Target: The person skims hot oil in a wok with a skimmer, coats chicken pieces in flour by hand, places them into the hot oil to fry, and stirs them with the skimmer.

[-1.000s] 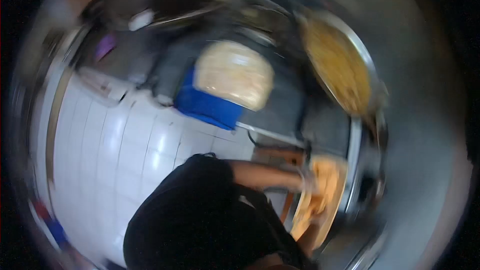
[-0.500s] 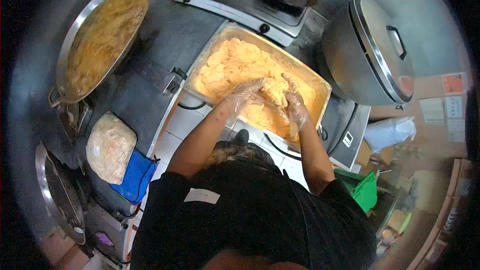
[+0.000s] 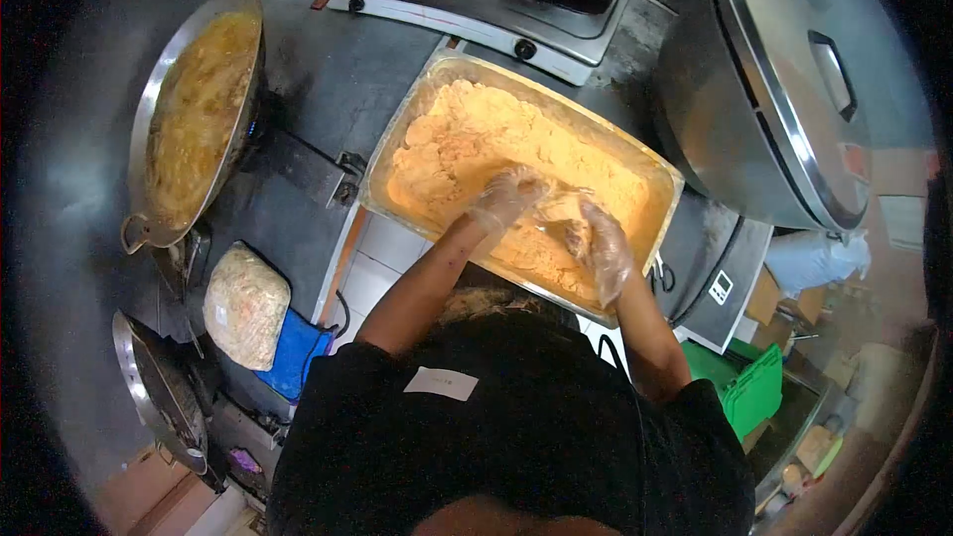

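A rectangular metal tray (image 3: 635,144) holds orange-yellow breading flour (image 3: 476,124), with lumpy coated pieces at its left side. My left hand (image 3: 511,196), in a clear plastic glove, is in the flour with its fingers curled against a flour-coated piece (image 3: 564,206). On the other side of that piece is my right hand (image 3: 604,246), also gloved and dusted with flour, its fingers bent round it. What the piece is under the coating cannot be made out.
At left, a wok (image 3: 204,124) of bubbling oil sits over a blue flame. Near it are a filled plastic bag (image 3: 246,306) on a blue cloth (image 3: 296,352) and another pan (image 3: 164,387). A gas stove (image 3: 467,0) stands behind the tray, a large lidded pot (image 3: 735,89) at right.
The view has shifted. Both hands have lowered closer to the flour, and the coated piece between them sits lower. My right hand's fingers, spread before, are now more bent.
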Available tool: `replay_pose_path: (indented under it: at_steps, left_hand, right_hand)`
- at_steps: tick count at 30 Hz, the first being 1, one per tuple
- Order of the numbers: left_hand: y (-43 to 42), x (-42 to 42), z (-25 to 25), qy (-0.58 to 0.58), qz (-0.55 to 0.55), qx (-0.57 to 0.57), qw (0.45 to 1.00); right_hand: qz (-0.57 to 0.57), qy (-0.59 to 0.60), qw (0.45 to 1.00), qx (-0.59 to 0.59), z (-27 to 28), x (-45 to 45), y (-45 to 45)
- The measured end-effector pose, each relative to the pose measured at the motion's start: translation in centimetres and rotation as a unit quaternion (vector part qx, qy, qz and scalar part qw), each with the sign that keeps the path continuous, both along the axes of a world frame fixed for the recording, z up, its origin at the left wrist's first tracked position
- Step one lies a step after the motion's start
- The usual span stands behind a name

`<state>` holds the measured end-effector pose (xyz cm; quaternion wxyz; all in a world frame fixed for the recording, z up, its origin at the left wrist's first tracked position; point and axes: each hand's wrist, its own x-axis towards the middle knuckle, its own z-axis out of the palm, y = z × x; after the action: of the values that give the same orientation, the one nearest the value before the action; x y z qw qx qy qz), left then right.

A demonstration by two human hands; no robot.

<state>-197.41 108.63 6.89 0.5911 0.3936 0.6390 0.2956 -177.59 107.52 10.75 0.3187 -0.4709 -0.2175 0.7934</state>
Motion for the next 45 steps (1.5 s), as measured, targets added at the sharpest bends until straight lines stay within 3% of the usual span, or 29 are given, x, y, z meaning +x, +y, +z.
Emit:
replay_pose_path:
  at_steps: [2,4,7,10,12,14,16,17,19,21,23,27,30,33,37,39,42,43,45]
  left_hand:
    - [0.3,-3.6,-0.9,0.180,-0.053,0.083,0.979]
    - [0.1,-7.8,-3.4,0.425,0.007,0.176,0.888]
    - [1.5,-12.7,-2.7,0.527,-0.137,0.131,0.828]
    - [4.5,-12.7,-6.4,0.571,-0.098,0.348,0.737]
    - [6.3,-13.0,-7.6,0.578,-0.132,0.357,0.721]
    - [8.5,-12.3,-7.2,0.544,-0.210,0.277,0.764]
    - [9.7,-11.8,-6.0,0.498,-0.235,0.225,0.804]
    - [10.1,-10.9,-5.4,0.453,-0.220,0.215,0.837]
    - [10.0,-9.3,-3.4,0.322,-0.151,0.188,0.915]
    - [9.0,-8.2,-2.0,0.066,-0.009,0.143,0.987]
    - [7.1,-5.4,-0.1,-0.153,0.102,0.078,0.980]
    - [5.6,1.7,2.0,-0.334,0.128,-0.029,0.933]
    - [4.6,3.5,1.8,-0.141,0.027,-0.126,0.982]
    - [4.5,4.6,2.1,-0.111,-0.020,-0.159,0.981]
    - [4.0,5.0,2.1,-0.180,-0.075,-0.194,0.961]
    - [3.0,6.7,3.2,-0.172,-0.079,-0.192,0.963]
    - [3.2,7.0,-0.2,-0.195,-0.218,-0.165,0.942]
    - [4.0,7.7,-0.3,-0.148,-0.242,-0.238,0.929]
    - [3.3,7.1,1.3,-0.087,-0.258,-0.233,0.933]
  right_hand:
    - [-0.042,0.067,0.997,-0.002,-1.5,0.8,-0.4]
    - [-0.010,0.070,0.997,0.004,-1.6,0.7,-0.7]
    - [-0.049,0.107,0.993,0.011,-1.4,-0.8,-1.5]
    - [-0.111,0.081,0.990,0.017,-0.7,-2.1,-2.0]
    - [-0.087,0.090,0.983,0.133,0.6,-2.9,-1.8]
    - [-0.123,0.091,0.973,0.175,2.3,-2.2,-2.0]
    - [-0.151,0.162,0.970,0.102,-0.4,-1.6,0.0]
    - [-0.153,0.217,0.963,0.048,-3.3,-0.4,1.0]
    - [-0.172,0.217,0.958,0.082,-2.9,1.2,1.5]
    - [-0.187,0.233,0.949,0.098,-1.3,-0.4,1.4]
    - [-0.209,0.258,0.937,0.104,0.1,-1.2,1.7]
    - [-0.240,0.292,0.914,0.149,1.2,-2.2,1.8]
    - [-0.261,0.262,0.912,0.177,2.3,-1.8,1.9]
    - [-0.245,0.209,0.925,0.199,1.8,0.2,1.6]
    - [-0.204,0.091,0.950,0.221,1.1,2.3,0.4]
    - [-0.134,-0.057,0.958,0.247,-0.9,2.8,0.3]
    - [-0.093,-0.231,0.933,0.258,-2.1,3.8,0.4]
    - [-0.095,-0.236,0.944,0.209,-0.5,4.2,0.6]
    - [-0.070,-0.264,0.955,0.118,0.4,5.5,1.0]
